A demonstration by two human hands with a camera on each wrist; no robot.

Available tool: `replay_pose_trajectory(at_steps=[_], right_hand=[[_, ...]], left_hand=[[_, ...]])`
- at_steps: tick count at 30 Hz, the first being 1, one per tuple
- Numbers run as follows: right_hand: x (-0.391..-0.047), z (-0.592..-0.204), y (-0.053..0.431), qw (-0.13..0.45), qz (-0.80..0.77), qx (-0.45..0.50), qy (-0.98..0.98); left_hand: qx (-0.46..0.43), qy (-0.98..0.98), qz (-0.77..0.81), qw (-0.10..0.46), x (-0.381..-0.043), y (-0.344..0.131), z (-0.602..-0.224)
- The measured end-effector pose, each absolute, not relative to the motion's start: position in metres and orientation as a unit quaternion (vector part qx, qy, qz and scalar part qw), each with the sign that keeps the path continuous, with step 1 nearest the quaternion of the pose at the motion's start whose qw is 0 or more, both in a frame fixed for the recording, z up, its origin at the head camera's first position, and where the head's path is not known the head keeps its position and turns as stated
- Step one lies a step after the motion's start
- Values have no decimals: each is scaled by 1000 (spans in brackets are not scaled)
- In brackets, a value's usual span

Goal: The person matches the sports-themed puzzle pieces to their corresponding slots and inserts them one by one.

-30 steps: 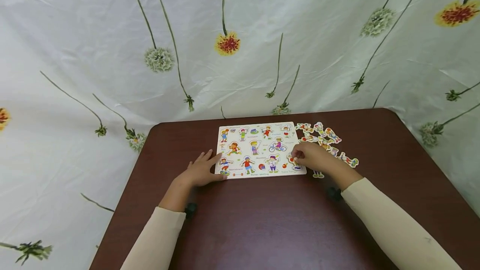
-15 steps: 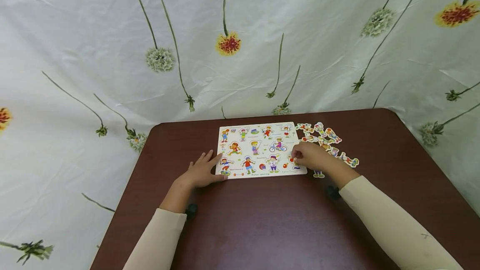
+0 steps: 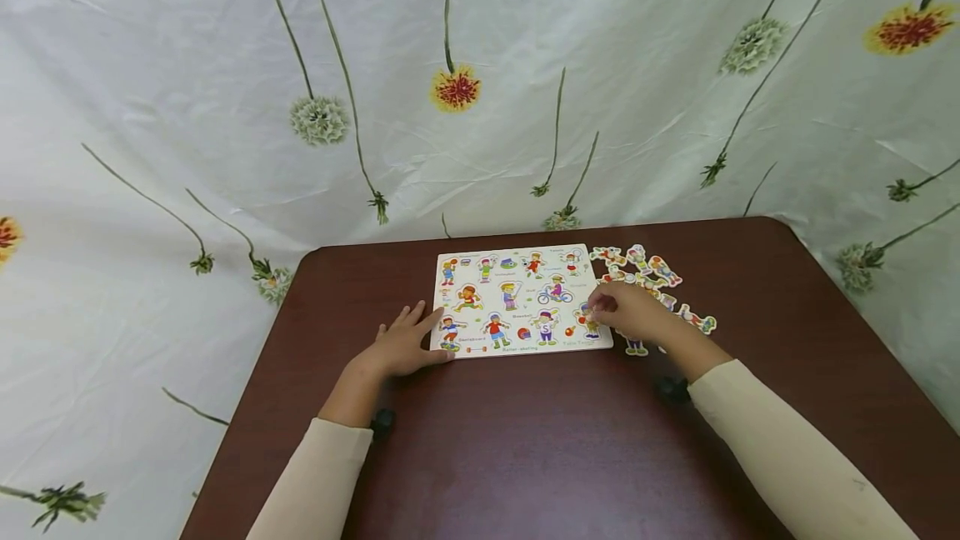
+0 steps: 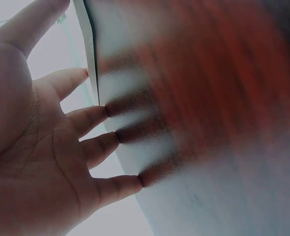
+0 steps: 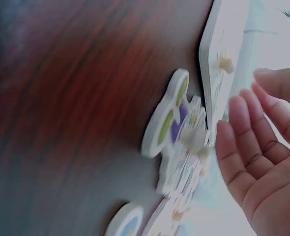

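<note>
A white puzzle board [image 3: 489, 300] printed with children playing sports lies on the brown table. My left hand [image 3: 405, 344] touches its left edge with fingers spread; in the left wrist view the left palm [image 4: 46, 137] shows, fingertips on the board and table. Over the board's right side, my right hand [image 3: 633, 311] is just clear of a child-shaped puzzle piece [image 3: 588, 325] in the lower right corner. In the right wrist view, the fingers of the right hand [image 5: 263, 142] bend loosely and hold nothing; a knob [image 5: 226, 63] stands on the board apart from them.
Several loose puzzle pieces [image 3: 664, 271] lie right of the board, partly behind my right hand. One loose piece [image 5: 172, 120] with green shoes sits close to the board's edge. A flowered white cloth [image 3: 510, 165] hangs behind the table [image 3: 510, 440].
My right hand has shifted slightly right, away from the lower right piece, and more of that piece shows. The left hand and board stay in place.
</note>
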State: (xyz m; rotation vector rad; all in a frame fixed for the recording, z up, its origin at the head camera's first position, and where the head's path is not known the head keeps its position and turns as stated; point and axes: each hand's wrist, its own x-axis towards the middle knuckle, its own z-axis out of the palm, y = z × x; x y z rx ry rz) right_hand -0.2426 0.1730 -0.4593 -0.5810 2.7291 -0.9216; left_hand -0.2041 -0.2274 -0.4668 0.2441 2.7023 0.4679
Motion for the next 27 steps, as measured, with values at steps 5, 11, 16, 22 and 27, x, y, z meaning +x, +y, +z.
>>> replay_pose_trajectory(at_steps=[5, 11, 16, 22, 27], right_hand=[[-238, -459, 193, 95, -383, -148, 907], [-233, -459, 216, 82, -421, -124, 895], [-226, -457, 236, 79, -419, -104, 898], [-212, -453, 258, 76, -420, -93, 900], [-204, -457, 275, 86, -376, -119, 915]], left_hand=[[89, 962, 167, 195, -205, -227, -469], [87, 963, 166, 196, -206, -230, -470], [85, 963, 167, 192, -205, -231, -469], [86, 962, 171, 193, -205, -231, -469], [89, 962, 171, 194, -206, -229, -470]])
